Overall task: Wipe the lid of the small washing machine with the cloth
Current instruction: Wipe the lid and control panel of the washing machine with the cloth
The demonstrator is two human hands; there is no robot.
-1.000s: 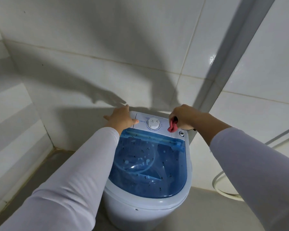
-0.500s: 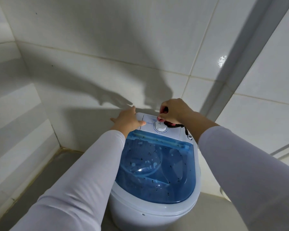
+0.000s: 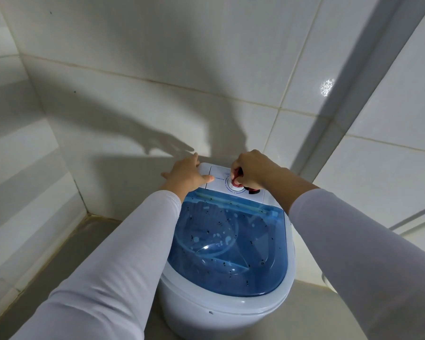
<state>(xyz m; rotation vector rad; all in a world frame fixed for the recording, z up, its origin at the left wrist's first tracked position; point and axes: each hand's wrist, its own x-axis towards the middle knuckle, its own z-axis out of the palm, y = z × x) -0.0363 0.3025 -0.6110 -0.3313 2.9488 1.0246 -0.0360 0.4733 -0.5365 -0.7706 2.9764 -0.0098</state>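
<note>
A small white washing machine [image 3: 221, 312] stands on the floor against the tiled wall. Its see-through blue lid [image 3: 231, 249] is closed and dotted with dark specks. Behind the lid lies a white control panel [image 3: 219, 180] with a round dial. My right hand [image 3: 252, 169] is bunched around a red cloth [image 3: 236, 181] and presses it onto the dial, hiding most of it. My left hand [image 3: 185, 174] rests flat on the panel's back left corner, fingers spread, holding nothing.
White tiled walls [image 3: 157, 69] close in behind and on both sides, with a corner at the left. A grey floor [image 3: 88, 244] surrounds the machine. A pale hose [image 3: 328, 282] shows at the right, beside my sleeve.
My right hand has carried the red cloth leftward along the control panel, from its right end onto the dial. My left hand has stayed on the panel's left corner. The camera has shifted.
</note>
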